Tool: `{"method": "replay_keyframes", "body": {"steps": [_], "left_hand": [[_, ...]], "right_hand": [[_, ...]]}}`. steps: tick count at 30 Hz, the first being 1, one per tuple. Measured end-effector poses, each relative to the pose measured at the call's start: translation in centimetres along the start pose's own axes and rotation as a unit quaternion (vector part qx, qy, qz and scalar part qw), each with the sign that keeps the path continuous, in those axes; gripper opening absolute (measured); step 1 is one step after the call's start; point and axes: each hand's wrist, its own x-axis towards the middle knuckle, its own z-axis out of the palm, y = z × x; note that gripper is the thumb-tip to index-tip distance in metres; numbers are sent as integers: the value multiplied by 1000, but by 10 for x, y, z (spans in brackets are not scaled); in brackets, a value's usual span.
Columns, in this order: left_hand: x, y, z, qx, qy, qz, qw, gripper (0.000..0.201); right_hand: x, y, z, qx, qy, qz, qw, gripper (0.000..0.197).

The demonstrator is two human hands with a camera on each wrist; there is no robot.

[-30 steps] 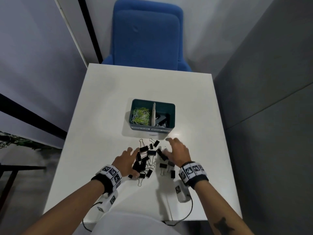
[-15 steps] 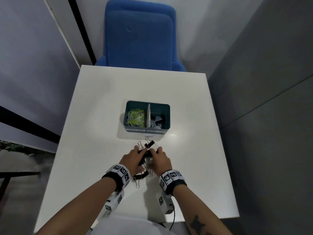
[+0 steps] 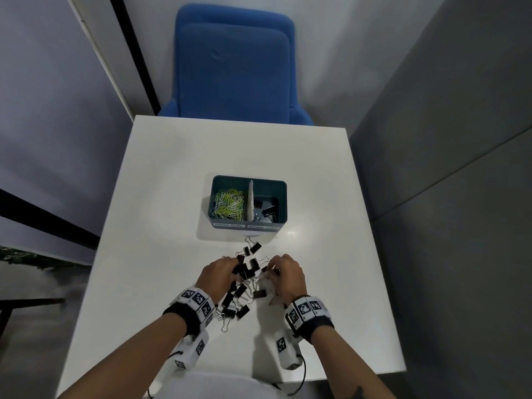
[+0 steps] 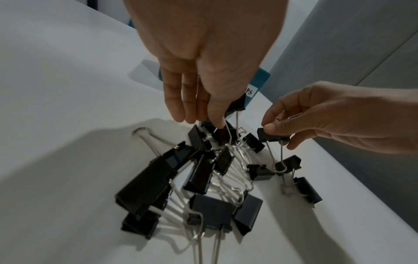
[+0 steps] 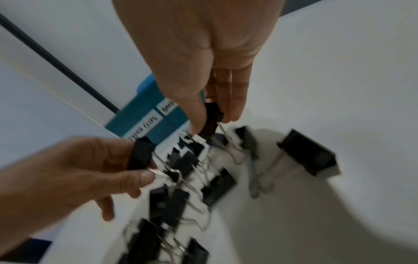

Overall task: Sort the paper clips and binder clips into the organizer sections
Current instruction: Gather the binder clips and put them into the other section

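Your right hand (image 4: pixel 334 117) pinches one binder clip (image 4: pixel 272 136); your left hand (image 4: pixel 203 59) pinches another from the pile (image 3: pixel 240 286) beneath both. You're mid-pickup. Next, carry them ahead to the organizer (image 3: pixel 283 203), into its right section, without dragging tangled neighbours.

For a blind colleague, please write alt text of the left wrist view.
The left hand reaches down into a pile of black binder clips on a white table, fingertips on one clip. At right, the right hand pinches a small binder clip above the pile.
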Motion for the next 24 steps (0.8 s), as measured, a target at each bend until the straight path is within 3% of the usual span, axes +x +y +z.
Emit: {"method": "replay_keyframes", "body": {"steps": [4,9,16,20,22,24], "left_hand": [[-1,3,-13,-23,22,21,999,1],[4,34,-56,-34,120,55,991,11],[42,85,-124,-56,248,55,966,5],[67,97,-129,-47,222,52,973,11],[70,89,-120,-31,196,46,979,21],[63,75,-107,-16,181,50,982,20]], "right_hand": [[-3,-10,-27,34,99,-41,994,7],[18,-45,-82,88,204,-98,970,7],[55,-56,-110,128,233,-52,963,25],[39,-35,-83,77,171,-6,982,19],[29,-19,-65,29,103,3,994,28],[17,-2,-50,-13,34,15,999,41]]}}
